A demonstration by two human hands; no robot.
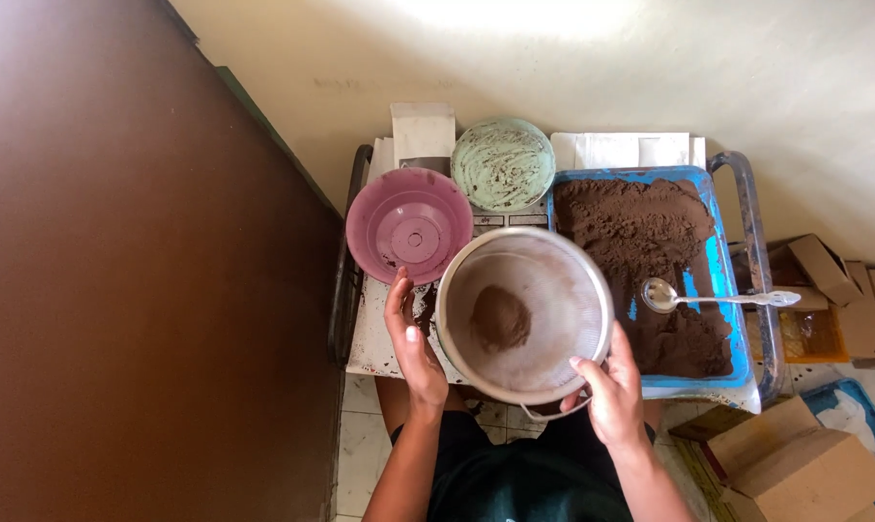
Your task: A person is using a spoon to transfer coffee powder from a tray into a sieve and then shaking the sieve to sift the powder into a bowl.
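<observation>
Left hand cupped against the rim of the round metal sieve at frame centre, right hand pinching its lower right edge. Best kept level, shaken gently, brown powder centred, clear of the blue tray.

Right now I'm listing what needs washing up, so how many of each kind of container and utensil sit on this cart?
Sieve, held at its rim by the left hand and right hand: 1
Round bowls, pink bowl and green bowl: 2
Blue tray of brown powder: 1
Spoon: 1
Total: 5
</observation>
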